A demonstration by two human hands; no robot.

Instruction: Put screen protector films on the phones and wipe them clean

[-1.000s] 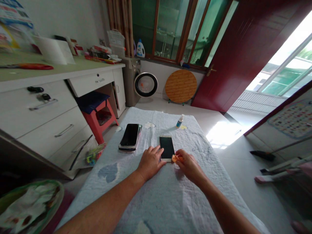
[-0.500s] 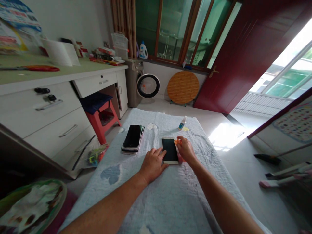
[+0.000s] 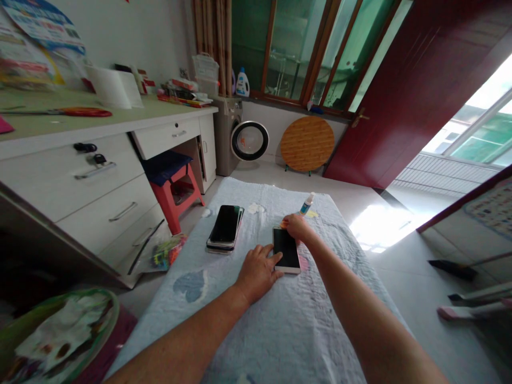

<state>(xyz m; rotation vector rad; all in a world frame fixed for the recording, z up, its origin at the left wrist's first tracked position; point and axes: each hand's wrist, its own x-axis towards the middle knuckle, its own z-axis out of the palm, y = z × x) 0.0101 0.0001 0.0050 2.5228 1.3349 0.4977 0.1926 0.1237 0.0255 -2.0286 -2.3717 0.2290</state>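
A smartphone (image 3: 286,252) with a dark screen and pale frame lies flat on the cloth-covered table. My left hand (image 3: 258,271) grips its left side, a finger over the edge of the screen and the thumb by the lower corner. At the phone's top edge, my right hand (image 3: 298,226) is closed on a small orange cloth (image 3: 284,224), mostly covered by the fingers. Just beyond that hand stands a small spray bottle (image 3: 307,204) with a white cap and blue label. To the left lies a stack of phones (image 3: 225,225), the top one black.
A pale blue patterned cloth (image 3: 236,341) covers the table. Left of it are a white drawer desk (image 3: 96,194), a red stool (image 3: 172,205) and a bin (image 3: 114,320). Behind are a washing machine (image 3: 226,136) with its door ajar and a round wooden board (image 3: 307,144).
My right hand has moved from the phone's right side to its top edge, taking the orange cloth along. My left hand stays on the phone. The view has shifted slightly.
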